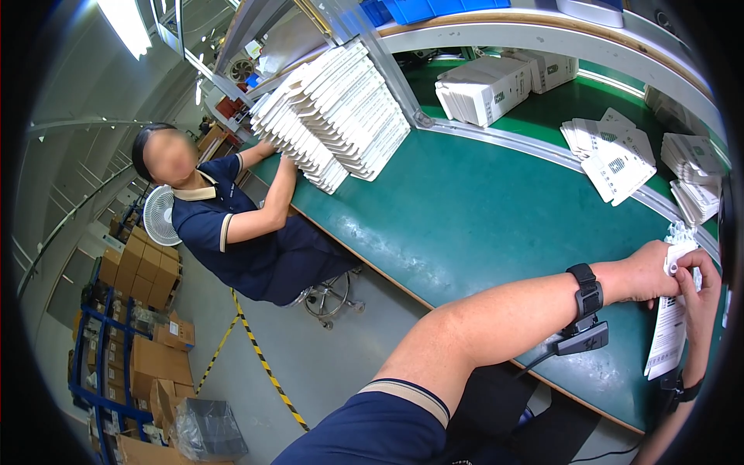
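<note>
At the far right of the green table, my left hand [639, 273] is closed around a white printed card [666, 341], whose long lower part hangs down below the hand. My right hand [700, 279] pinches a small white piece at the card's upper end, where a round spot shows. Whether that piece is part of the card or separate, I cannot tell. Just beyond my hands lies a small heap of clear and white bits [682, 232]. Both wrists wear black straps, and the left one carries a small black device [583, 339].
Fanned white cards [618, 167] and another card stack [692, 167] lie beyond my hands. More stacks [488, 89] stand under the shelf [542, 32]. A tall pile of white cards [333, 116] stands at the left, beside a seated co-worker [225, 209]. The green table [465, 225] has a wooden edge.
</note>
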{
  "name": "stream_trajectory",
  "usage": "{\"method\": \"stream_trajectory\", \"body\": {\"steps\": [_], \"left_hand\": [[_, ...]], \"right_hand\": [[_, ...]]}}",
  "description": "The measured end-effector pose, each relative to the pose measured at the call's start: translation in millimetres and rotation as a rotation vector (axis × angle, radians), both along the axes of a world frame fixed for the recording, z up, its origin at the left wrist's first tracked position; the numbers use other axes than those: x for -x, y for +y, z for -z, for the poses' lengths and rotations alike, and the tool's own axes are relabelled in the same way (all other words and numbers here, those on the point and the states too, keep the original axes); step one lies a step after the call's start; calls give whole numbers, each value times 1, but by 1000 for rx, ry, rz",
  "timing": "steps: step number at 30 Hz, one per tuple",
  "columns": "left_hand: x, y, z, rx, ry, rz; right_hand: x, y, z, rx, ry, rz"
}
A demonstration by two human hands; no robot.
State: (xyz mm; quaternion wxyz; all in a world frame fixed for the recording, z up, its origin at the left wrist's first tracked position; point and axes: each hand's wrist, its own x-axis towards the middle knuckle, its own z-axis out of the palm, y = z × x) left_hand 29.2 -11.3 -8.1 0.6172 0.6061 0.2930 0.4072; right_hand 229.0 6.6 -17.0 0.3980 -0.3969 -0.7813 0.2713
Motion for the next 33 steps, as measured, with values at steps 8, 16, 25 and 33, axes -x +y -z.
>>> {"method": "stream_trajectory", "body": {"steps": [8, 16, 25, 33], "left_hand": [[-1, 0, 4, -16, -48, 1], [-3, 3, 5, -3, 32, -17], [-5, 4, 8, 34, -43, -37], [-7, 1, 11, -13, -27, -157]], "right_hand": [[2, -1, -3, -41, -54, -2], [4, -2, -4, 7, -31, 29], [1, 0, -4, -4, -86, 49], [5, -1, -6, 20, -127, 43]]}}
